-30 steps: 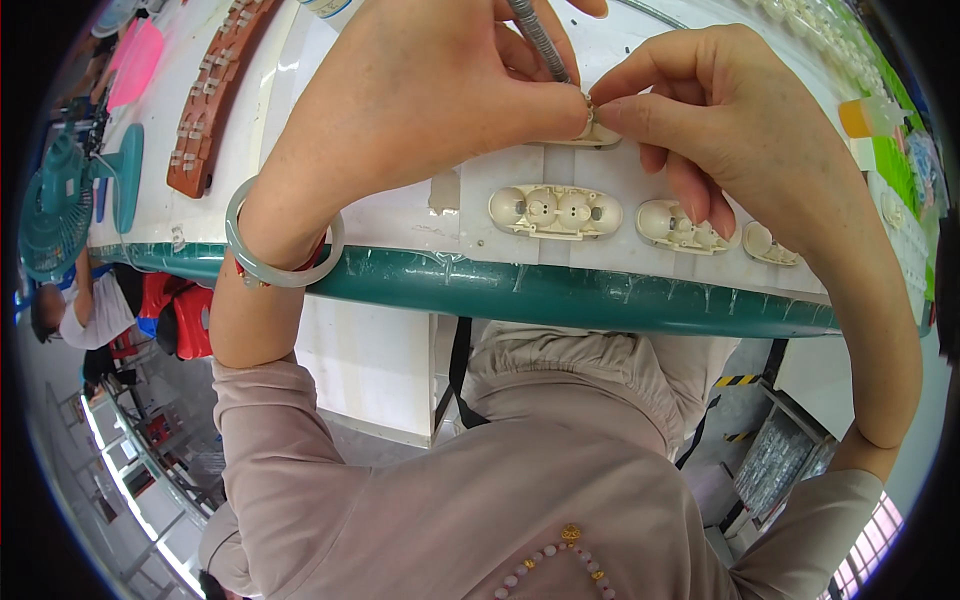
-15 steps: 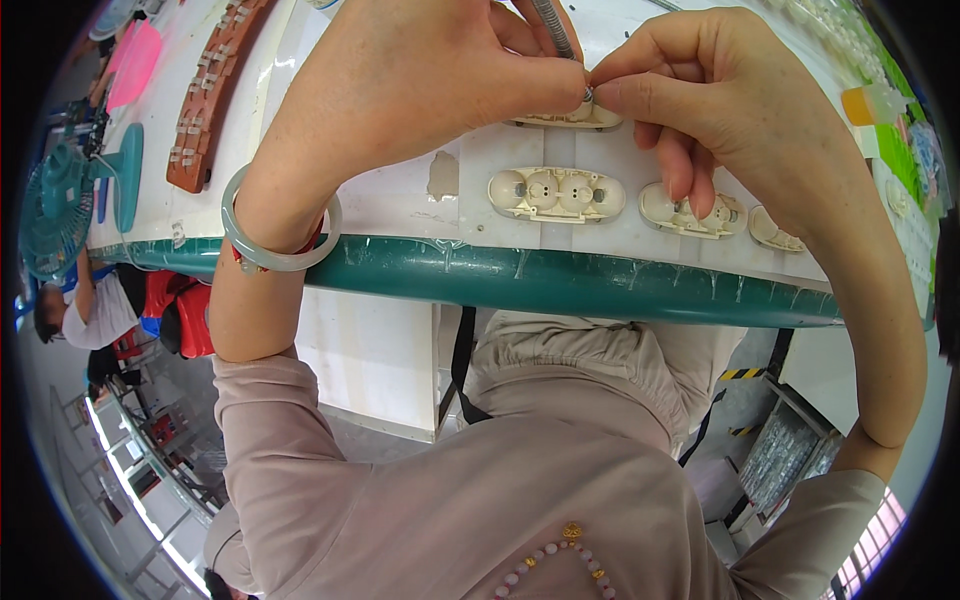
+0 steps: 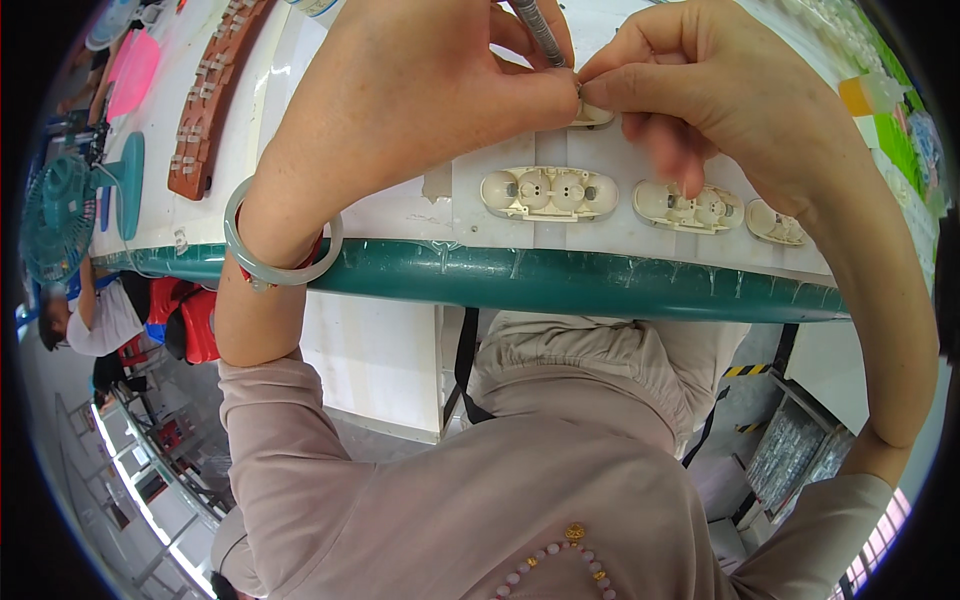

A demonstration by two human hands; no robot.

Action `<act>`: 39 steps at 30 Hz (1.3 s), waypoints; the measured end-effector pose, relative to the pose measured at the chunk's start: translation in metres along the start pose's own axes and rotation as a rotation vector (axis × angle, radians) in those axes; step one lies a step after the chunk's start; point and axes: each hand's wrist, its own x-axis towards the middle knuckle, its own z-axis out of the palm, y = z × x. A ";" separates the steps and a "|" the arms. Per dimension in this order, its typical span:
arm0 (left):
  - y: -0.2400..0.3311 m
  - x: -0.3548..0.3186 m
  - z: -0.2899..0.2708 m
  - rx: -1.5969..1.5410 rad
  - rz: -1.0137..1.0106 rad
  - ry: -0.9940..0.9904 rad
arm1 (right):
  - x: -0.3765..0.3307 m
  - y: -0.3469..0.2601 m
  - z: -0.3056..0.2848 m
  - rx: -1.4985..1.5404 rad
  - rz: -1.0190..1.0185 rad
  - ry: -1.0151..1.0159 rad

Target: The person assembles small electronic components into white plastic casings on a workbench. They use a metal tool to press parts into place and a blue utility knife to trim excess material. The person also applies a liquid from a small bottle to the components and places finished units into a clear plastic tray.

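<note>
My left hand (image 3: pixel 440 75) is closed around a slim, ridged silver metal tool (image 3: pixel 540 35), which slants down between the thumb and fingers. Its thumb tip meets the fingertips of my right hand (image 3: pixel 705 80), whose thumb and index finger are pinched together. What that pinch holds, if anything, is too small and covered to name. Beneath both hands lies a cream oval casing (image 3: pixel 597 118), mostly hidden. Closer to me, a second oval casing (image 3: pixel 549 194) with round domes inside lies face up. Another casing (image 3: pixel 688 207) sits under my right hand's lower fingers, which are blurred.
A smaller-looking cream casing (image 3: pixel 775 222) rests by my right wrist. The table's rounded green edge (image 3: pixel 480 280) runs in front of me. At left are a brown strip with clear clips (image 3: pixel 210 100), a green fan (image 3: pixel 62 215) and a pink sheet (image 3: pixel 135 75).
Both hands have shifted slightly up and to the left, still meeting at the fingertips. The silver tool tilts a little more. The casings sit slightly farther left in view.
</note>
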 end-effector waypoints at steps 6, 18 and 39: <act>-0.006 -0.003 0.007 -0.013 -0.011 0.049 | -0.001 -0.001 0.005 0.005 -0.020 0.036; -0.019 -0.002 -0.010 -0.284 -0.206 0.148 | -0.010 -0.008 0.026 -0.312 -0.154 0.220; -0.015 -0.007 -0.024 -0.322 -0.264 -0.045 | 0.008 -0.049 0.018 -0.586 0.194 0.131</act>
